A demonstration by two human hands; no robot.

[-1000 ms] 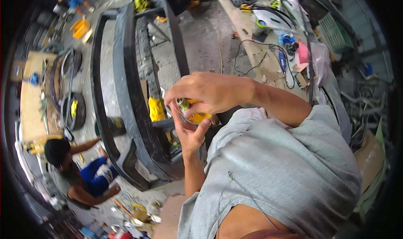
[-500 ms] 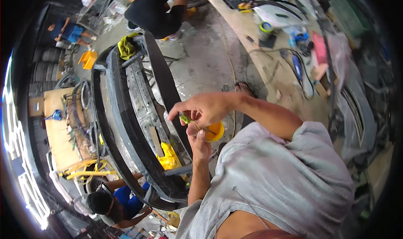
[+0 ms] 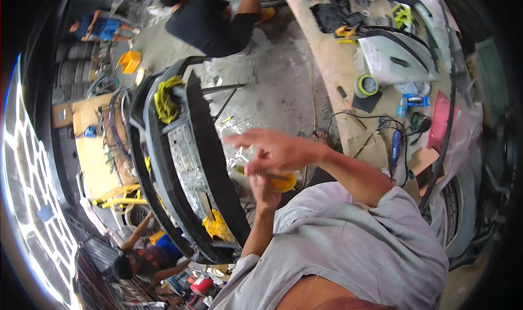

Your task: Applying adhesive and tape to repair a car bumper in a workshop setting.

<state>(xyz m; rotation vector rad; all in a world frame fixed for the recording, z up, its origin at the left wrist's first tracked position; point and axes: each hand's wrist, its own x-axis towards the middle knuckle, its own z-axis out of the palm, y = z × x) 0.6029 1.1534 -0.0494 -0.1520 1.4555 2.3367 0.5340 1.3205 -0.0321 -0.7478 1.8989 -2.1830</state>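
Observation:
My right hand [image 3: 278, 153] is in front of my chest, blurred, with a finger stretched out and the others curled round a thin tool. The tool's yellow-green handle end [image 3: 239, 169] shows at its left; a narrow grey shaft runs right. Just below, my left hand [image 3: 264, 190] is closed, touching my right. Next to it is a rounded yellow piece [image 3: 286, 182], apparently held in that hand; its kind is unclear. To the left lies a long dark car bumper [image 3: 202, 141], with a yellow-green cloth [image 3: 168, 99] over its far end and a yellow plastic bag [image 3: 217, 226] near its lower end.
A long bench on the right holds a roll of tape [image 3: 367, 85], a blue corded power tool [image 3: 395, 146] and a pale panel [image 3: 395, 59]. One person [image 3: 204, 24] crouches beyond the bumper; another person [image 3: 147, 261] is at lower left. A yellow stool-like object [image 3: 129, 62] stands at far left.
The view has shifted, so the bench shows more fully. My hands have drawn closer over the yellow piece, and my right fingers have straightened more. The person at lower left has shifted and stretched an arm.

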